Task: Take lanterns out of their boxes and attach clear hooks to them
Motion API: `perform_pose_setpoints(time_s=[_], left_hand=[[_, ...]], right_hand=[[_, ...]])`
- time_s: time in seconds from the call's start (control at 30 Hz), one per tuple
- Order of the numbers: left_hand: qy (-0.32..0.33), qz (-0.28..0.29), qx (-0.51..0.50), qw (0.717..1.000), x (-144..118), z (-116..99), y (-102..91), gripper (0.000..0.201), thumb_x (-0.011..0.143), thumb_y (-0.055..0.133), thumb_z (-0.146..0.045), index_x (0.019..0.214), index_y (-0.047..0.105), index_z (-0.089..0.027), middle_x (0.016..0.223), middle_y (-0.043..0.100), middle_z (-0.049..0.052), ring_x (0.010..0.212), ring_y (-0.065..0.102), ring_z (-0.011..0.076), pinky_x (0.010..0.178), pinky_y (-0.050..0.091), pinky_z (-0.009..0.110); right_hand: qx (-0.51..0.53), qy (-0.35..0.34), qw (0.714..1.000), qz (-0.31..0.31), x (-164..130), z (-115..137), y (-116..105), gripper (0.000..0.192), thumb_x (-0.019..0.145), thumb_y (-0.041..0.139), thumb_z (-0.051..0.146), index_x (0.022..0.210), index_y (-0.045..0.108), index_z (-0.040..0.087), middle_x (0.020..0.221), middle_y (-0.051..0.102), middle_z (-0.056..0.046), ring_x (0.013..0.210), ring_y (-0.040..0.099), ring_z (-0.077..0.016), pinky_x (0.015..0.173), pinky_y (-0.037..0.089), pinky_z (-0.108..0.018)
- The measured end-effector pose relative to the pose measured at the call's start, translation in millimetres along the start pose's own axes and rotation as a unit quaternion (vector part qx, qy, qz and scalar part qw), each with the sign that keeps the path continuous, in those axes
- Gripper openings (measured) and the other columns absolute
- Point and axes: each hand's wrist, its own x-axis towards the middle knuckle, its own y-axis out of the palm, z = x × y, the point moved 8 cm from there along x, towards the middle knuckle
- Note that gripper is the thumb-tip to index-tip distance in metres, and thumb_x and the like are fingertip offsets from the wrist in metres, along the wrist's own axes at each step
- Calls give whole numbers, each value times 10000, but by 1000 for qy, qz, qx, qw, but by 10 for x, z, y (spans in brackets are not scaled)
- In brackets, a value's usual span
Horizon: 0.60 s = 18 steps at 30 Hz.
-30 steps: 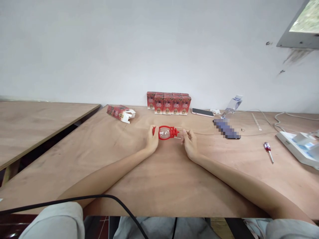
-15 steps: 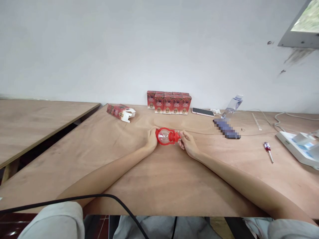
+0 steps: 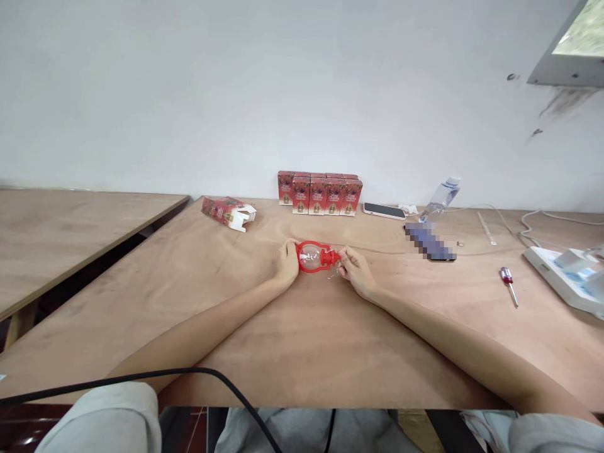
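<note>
A small red lantern (image 3: 311,257) with a clear globe and a white candle shape inside lies on its side above the wooden table, its top pointing right. My left hand (image 3: 287,264) is closed around its base at the left end. At the top end, the fingers of my right hand (image 3: 352,269) pinch the red cap, with a thin wire handle showing beside them. The fingertips of my left hand are partly hidden behind the lantern.
Red printed boxes (image 3: 318,195) stand in rows by the wall. An opened box (image 3: 229,212) lies to their left. Rightward are a phone (image 3: 384,211), a pixelated dark phone-like object (image 3: 430,242), a tilted bottle (image 3: 441,198), a screwdriver (image 3: 508,286) and a power strip (image 3: 561,277). A black cable (image 3: 202,370) crosses in front.
The lantern has turned slightly about its length between my hands, and its wire handle has shifted. Both hands keep nearly the same place.
</note>
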Motion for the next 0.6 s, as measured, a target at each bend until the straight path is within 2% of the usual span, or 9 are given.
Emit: perform_pose_setpoints(time_s=[0.23, 0.4, 0.5, 0.6], left_hand=[[-69, -11, -79, 994, 19, 67, 8, 232, 767, 386, -224, 598, 540, -186, 623, 546, -10, 627, 514, 129, 593, 418, 222], [-147, -42, -153, 976, 38, 127, -16, 196, 769, 382, -288, 658, 504, -181, 634, 529, -9, 565, 518, 115, 511, 416, 209], [-174, -49, -191, 965, 33, 110, -15, 198, 787, 371, -334, 725, 488, -188, 680, 552, -1, 557, 534, 119, 482, 428, 215], [-164, -55, -238, 956, 24, 64, -14, 143, 772, 445, -336, 769, 463, -195, 739, 559, -1, 609, 549, 117, 513, 464, 221]], right_hand=[[45, 39, 998, -4, -7, -29, 17, 449, 736, 558, 637, 686, 426, 210, 393, 369, 98, 342, 240, -41, 373, 138, -181], [98, 37, 989, -105, 17, -52, -167, 439, 692, 594, 634, 746, 459, 220, 384, 360, 115, 323, 222, -41, 351, 138, -174], [71, 12, 986, -153, 14, -26, -248, 440, 681, 596, 634, 774, 483, 219, 485, 459, 88, 350, 310, -48, 354, 200, -181], [-20, -22, 989, -143, 18, 32, -243, 425, 728, 553, 627, 757, 524, 204, 554, 495, 57, 406, 375, -64, 396, 269, -205]])
